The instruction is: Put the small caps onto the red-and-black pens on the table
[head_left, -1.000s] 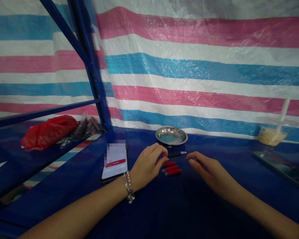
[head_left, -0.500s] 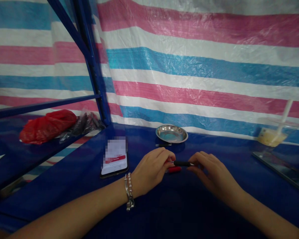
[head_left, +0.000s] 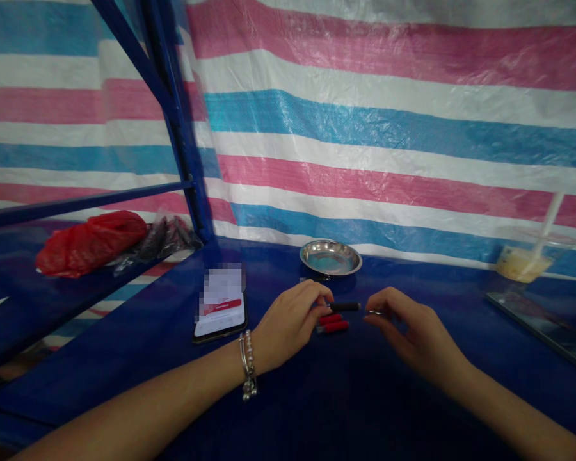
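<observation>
My left hand (head_left: 290, 323) pinches one end of a black pen barrel (head_left: 346, 307), which points to the right above the blue table. Between the thumb and fingertips of my right hand (head_left: 415, 326) is a small silver pen tip (head_left: 375, 312), apart from the barrel by a short gap. Two red pen pieces lie just under my left fingertips: a lower red piece (head_left: 336, 326) and an upper red piece (head_left: 335, 318) partly covered by the fingers. Behind my left hand a thin dark piece (head_left: 324, 278) lies in front of the steel dish (head_left: 308, 269).
A lit phone (head_left: 221, 323) lies left of my left hand. At the right stand a cup with a straw (head_left: 523, 266) and a dark flat device (head_left: 537, 323). Red bag (head_left: 93, 243) and dark plastic bag (head_left: 168, 240) rest beyond a blue metal frame (head_left: 185, 147). Striped sheeting hangs behind.
The silver tip has come away from the black barrel and is in my right hand. My left hand has risen slightly with the barrel, showing a second red piece.
</observation>
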Action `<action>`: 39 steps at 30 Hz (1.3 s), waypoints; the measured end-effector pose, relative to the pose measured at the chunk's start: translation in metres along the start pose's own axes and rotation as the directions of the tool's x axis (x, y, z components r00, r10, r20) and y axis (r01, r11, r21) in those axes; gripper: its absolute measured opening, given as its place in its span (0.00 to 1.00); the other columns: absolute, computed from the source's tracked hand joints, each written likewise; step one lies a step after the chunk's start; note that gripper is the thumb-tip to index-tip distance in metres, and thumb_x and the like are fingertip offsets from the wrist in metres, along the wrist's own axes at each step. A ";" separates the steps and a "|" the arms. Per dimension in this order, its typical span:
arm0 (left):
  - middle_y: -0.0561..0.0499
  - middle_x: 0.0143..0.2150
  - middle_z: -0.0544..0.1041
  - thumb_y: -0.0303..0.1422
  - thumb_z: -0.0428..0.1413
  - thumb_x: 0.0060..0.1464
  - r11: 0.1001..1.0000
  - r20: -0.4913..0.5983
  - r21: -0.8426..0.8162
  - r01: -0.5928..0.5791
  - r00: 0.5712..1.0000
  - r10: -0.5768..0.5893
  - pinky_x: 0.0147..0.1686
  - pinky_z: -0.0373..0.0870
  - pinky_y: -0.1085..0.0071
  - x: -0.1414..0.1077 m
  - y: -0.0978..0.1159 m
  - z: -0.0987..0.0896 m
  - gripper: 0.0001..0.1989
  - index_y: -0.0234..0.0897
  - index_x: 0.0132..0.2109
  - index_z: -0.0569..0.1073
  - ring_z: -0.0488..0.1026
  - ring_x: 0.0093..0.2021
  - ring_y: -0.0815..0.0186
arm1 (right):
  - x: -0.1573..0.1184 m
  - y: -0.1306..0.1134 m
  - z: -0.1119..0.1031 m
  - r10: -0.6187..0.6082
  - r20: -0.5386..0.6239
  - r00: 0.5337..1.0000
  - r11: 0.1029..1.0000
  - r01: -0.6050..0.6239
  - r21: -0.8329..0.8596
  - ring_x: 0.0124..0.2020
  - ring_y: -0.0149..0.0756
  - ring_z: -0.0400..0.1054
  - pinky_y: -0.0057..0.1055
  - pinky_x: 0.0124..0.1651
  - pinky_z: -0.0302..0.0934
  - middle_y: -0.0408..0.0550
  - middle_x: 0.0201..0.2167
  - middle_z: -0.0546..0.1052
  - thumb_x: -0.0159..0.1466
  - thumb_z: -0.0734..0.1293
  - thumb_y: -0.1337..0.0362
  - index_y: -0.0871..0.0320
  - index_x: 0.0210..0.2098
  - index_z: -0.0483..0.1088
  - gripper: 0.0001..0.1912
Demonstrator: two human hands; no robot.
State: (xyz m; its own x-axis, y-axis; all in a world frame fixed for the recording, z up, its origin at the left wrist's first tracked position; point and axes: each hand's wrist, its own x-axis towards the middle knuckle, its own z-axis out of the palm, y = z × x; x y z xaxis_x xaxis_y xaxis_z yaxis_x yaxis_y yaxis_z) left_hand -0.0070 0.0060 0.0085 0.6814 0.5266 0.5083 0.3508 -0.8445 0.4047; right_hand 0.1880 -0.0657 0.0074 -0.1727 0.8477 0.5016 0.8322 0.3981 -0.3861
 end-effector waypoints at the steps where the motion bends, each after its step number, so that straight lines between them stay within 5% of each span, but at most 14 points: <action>1: 0.52 0.33 0.68 0.26 0.46 0.53 0.999 -0.016 0.012 0.033 0.999 -0.033 0.36 0.61 0.74 0.001 -0.003 0.000 0.04 0.35 0.37 0.64 0.65 0.35 0.70 | 0.001 0.003 -0.003 -0.015 0.000 1.000 0.997 0.015 -0.070 0.29 0.29 0.61 0.25 0.31 0.54 0.45 0.27 0.67 0.60 0.57 0.65 0.59 0.32 0.63 0.05; 5: 0.52 0.34 0.67 0.27 0.48 0.52 0.978 -0.041 0.125 0.166 0.986 -0.162 0.36 0.61 0.72 0.004 -0.023 0.002 0.04 0.35 0.37 0.65 0.65 0.36 0.68 | 0.007 0.028 -0.014 0.075 0.119 0.990 0.961 -0.039 -0.274 0.28 0.31 0.62 0.27 0.31 0.54 0.46 0.26 0.68 0.58 0.58 0.66 0.59 0.31 0.64 0.05; 10: 0.53 0.31 0.68 0.28 0.49 0.52 0.967 0.076 0.156 0.202 0.974 -0.215 0.33 0.61 0.72 0.005 -0.041 0.006 0.02 0.35 0.35 0.65 0.65 0.34 0.68 | 0.010 0.058 -0.016 0.285 0.266 0.921 0.917 -0.181 -0.356 0.29 0.33 0.65 0.26 0.31 0.52 0.46 0.26 0.71 0.54 0.58 0.72 0.60 0.28 0.66 0.07; 19: 0.51 0.46 0.66 0.34 0.45 0.55 0.911 0.053 0.345 0.224 0.965 -0.257 0.38 0.55 0.64 0.015 -0.046 0.009 0.10 0.41 0.44 0.65 0.59 0.45 0.61 | 0.008 0.064 -0.015 0.421 0.310 0.853 0.858 -0.263 -0.441 0.30 0.36 0.66 0.27 0.30 0.51 0.47 0.27 0.72 0.53 0.58 0.74 0.59 0.30 0.69 0.11; 23: 0.54 0.44 0.68 0.32 0.45 0.55 0.925 0.096 0.321 0.203 0.965 -0.245 0.39 0.51 0.65 0.015 -0.055 0.014 0.08 0.42 0.40 0.68 0.58 0.43 0.63 | 0.008 0.064 -0.016 0.407 0.306 0.860 0.862 -0.251 -0.440 0.29 0.35 0.65 0.27 0.29 0.51 0.47 0.27 0.71 0.54 0.59 0.70 0.58 0.32 0.69 0.09; 32: 0.55 0.33 0.71 0.28 0.51 0.50 0.930 0.013 0.302 0.211 0.974 -0.225 0.38 0.48 0.65 0.018 -0.053 0.012 0.03 0.38 0.31 0.69 0.60 0.40 0.65 | 0.005 0.059 -0.013 0.361 0.281 0.889 0.892 -0.243 -0.380 0.27 0.33 0.65 0.26 0.27 0.51 0.46 0.26 0.71 0.55 0.60 0.65 0.56 0.32 0.67 0.06; 39: 0.56 0.32 0.71 0.28 0.52 0.51 0.967 -0.112 0.194 0.167 0.983 -0.147 0.37 0.50 0.67 0.018 -0.026 -0.001 0.01 0.38 0.33 0.68 0.63 0.37 0.68 | 0.011 0.037 -0.013 0.247 0.155 0.956 0.964 -0.227 -0.136 0.28 0.32 0.63 0.27 0.30 0.52 0.45 0.26 0.69 0.60 0.55 0.55 0.58 0.34 0.65 0.15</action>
State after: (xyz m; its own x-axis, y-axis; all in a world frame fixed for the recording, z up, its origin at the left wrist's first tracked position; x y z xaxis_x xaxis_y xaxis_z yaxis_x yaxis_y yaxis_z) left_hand -0.0042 0.0371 0.0075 0.5463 0.6527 0.5249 0.5773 -0.7475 0.3286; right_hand 0.2237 -0.0461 0.0092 -0.0412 0.9636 0.2640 0.9134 0.1434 -0.3808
